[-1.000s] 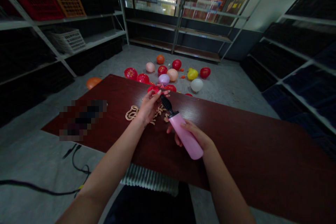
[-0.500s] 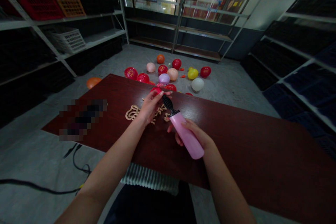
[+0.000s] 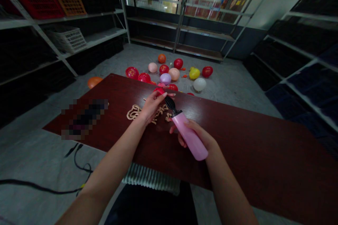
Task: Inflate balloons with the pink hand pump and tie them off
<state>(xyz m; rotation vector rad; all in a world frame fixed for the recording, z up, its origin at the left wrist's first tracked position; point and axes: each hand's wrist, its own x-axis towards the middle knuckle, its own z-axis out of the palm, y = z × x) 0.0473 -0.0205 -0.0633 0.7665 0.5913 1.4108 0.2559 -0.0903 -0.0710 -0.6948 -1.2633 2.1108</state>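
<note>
My right hand (image 3: 201, 134) is wrapped round the pink barrel of a hand balloon pump (image 3: 190, 140), which slants up and away over the table. At the pump's black ribbed front end, my left hand (image 3: 151, 108) pinches a red balloon (image 3: 159, 90) by the nozzle. The balloon looks limp and small; its neck is partly hidden by my fingers. Beneath and beside my left hand lie tan, curled strips (image 3: 133, 112) on the dark red-brown table (image 3: 237, 140), partly covered by the hand and pump.
Several inflated balloons lie on the floor past the table, among them a yellow one (image 3: 194, 73) and a white one (image 3: 199, 84). A pixelated dark item (image 3: 88, 117) rests on the table's left. Black cables (image 3: 39, 188) run along the floor. Metal shelves (image 3: 182, 24) with crates surround the area.
The pump's rear end and my right hand have shifted slightly to the right. My left hand has moved a touch right as well, still at the nozzle with the red balloon.
</note>
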